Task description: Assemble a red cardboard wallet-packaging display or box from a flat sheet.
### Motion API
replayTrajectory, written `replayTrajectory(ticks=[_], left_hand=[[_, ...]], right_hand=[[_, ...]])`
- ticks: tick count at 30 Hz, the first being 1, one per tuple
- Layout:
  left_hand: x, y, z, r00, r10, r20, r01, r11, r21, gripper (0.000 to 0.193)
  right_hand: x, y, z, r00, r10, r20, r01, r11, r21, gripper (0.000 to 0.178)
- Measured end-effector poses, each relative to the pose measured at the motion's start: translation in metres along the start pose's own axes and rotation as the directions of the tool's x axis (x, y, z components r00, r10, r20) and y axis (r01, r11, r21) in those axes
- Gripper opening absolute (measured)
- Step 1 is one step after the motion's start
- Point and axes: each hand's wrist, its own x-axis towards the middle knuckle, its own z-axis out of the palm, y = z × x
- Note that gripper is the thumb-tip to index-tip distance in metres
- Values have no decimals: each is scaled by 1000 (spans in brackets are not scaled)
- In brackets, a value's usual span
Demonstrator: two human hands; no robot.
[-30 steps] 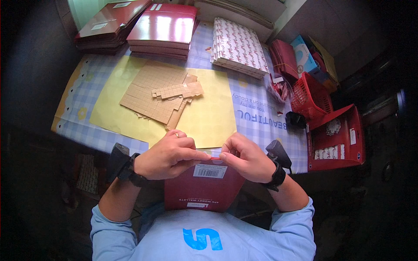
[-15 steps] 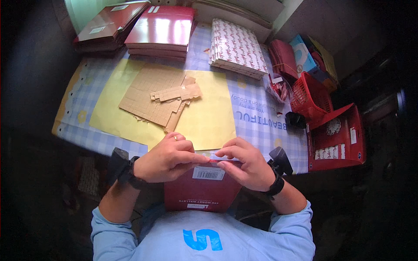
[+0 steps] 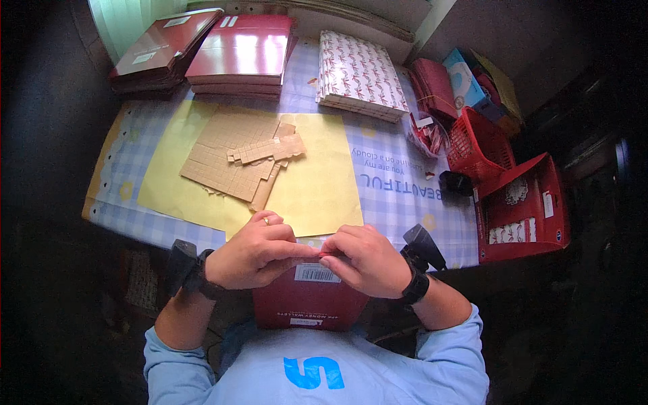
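A flat dark red cardboard package (image 3: 304, 308) rests against my lap at the table's near edge, its white barcode label partly under my fingers. My left hand (image 3: 260, 251) grips its far edge, index finger pointing along it toward the centre. There, the thumb and curled fingers of my right hand (image 3: 370, 259) pinch the same edge. The fingertips of both hands nearly meet, and whatever small piece may be between them is hidden. Just beyond lie a yellow sheet (image 3: 324, 182) and a brown sheet of small scored squares (image 3: 229, 152), with loose strips on top.
Stacks of red packages (image 3: 239, 50) stand at the back left. White patterned packages (image 3: 361, 71) are piled beside them. To the right are a red basket (image 3: 476, 145), a bag of small red pieces (image 3: 428, 133), a black object (image 3: 457, 183) and an opened red box (image 3: 499, 253).
My right hand has moved left along the package's edge, its raised fingers curling down into a pinch beside the left index fingertip. The left hand stays nearly in place.
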Motion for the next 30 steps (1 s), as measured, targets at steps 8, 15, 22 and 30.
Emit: replayTrajectory(ticks=[8, 15, 22, 30], left_hand=[[4, 3, -1, 998, 52, -30, -53, 998, -43, 40], [-2, 7, -13, 991, 39, -125, -43, 999, -28, 38], [5, 36, -21, 978, 109, -180, -93, 991, 94, 49], [19, 83, -17, 990, 100, 95, -132, 879, 458, 50]], right_hand=[[-6, 7, -18, 990, -19, 142, 26, 998, -54, 17], [-32, 20, -43, 993, 90, 70, -109, 926, 360, 23], [-68, 25, -4, 962, 153, -226, 53, 707, 705, 25], [-66, 4, -9, 934, 116, -337, 156, 717, 680, 16]])
